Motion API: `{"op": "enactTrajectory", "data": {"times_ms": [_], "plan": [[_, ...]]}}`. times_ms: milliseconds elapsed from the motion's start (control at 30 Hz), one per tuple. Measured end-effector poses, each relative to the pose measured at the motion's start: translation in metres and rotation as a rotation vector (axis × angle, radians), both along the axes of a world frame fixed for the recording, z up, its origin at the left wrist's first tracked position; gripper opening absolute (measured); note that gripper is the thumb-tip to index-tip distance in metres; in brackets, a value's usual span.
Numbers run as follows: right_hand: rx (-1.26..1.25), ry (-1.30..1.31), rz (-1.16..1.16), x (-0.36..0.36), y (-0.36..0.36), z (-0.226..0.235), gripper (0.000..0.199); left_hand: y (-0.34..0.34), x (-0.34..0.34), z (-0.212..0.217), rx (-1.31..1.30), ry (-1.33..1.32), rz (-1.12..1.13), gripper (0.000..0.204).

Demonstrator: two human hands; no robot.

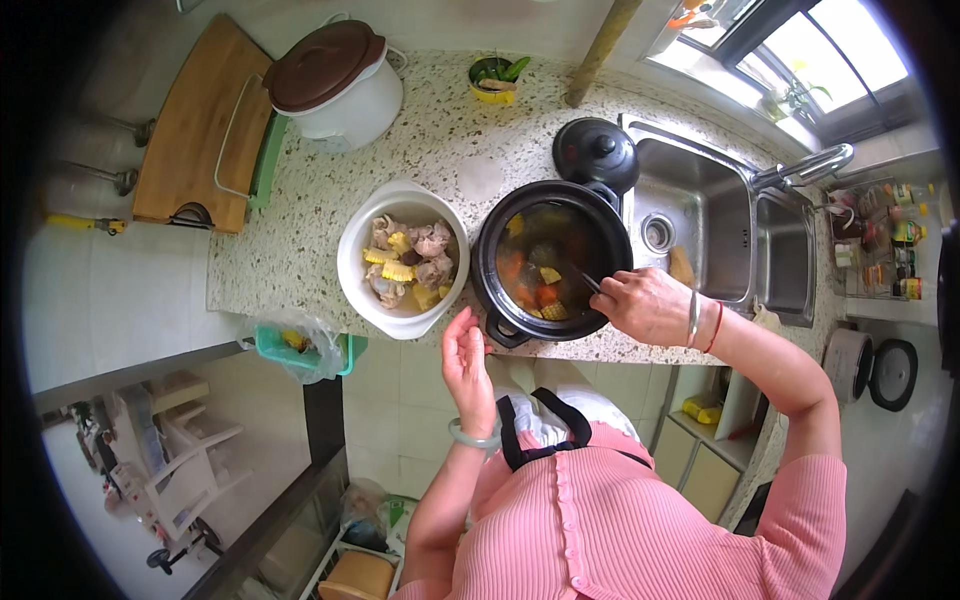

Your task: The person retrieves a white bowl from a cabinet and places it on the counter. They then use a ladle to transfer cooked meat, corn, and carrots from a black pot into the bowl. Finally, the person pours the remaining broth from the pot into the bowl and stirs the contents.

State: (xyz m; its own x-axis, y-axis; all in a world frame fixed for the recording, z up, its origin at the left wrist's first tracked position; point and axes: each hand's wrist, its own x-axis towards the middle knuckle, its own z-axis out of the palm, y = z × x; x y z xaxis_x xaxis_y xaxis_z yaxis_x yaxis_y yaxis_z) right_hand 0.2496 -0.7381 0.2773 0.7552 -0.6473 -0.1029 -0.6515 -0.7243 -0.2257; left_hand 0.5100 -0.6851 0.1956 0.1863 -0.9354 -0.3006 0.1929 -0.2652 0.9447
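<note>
A black pot stands on the counter before me, holding broth with orange carrot pieces and yellow corn chunks. Over its right rim, my right hand is closed around a thin dark utensil that slants into the pot; its lower end is hidden, so its kind does not show. My left hand, fingers stretched and empty, hovers at the counter's front edge between the pot and a white bowl. Meat pieces and corn fill that bowl.
A black lid lies behind the pot, beside the double sink. Behind the bowl stands a white cooker with a brown lid; cutting boards lean at left. A yellow bowl holds green peppers. A lined teal bin hangs front left.
</note>
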Motion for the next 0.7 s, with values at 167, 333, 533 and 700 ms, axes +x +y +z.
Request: {"op": "enactTrajectory", "data": {"times_ms": [167,333,533,700], "plan": [[0.204,-0.069,0.0,-0.006,-0.011,0.008,0.009,0.0,-0.007,0.0,-0.019,0.008,0.03,0.034],[0.404,-0.138,-0.019,-0.006,-0.022,0.017,0.011,-0.003,-0.007,0.003,-0.007,0.033,0.035,0.034],[0.615,-0.256,-0.132,-0.014,-0.035,0.012,0.016,-0.004,-0.007,-0.001,-0.012,0.01,0.027,0.035],[0.785,-0.386,-0.24,-0.028,-0.041,-0.006,0.026,-0.006,-0.007,-0.001,-0.006,-0.015,0.02,0.036]]}}
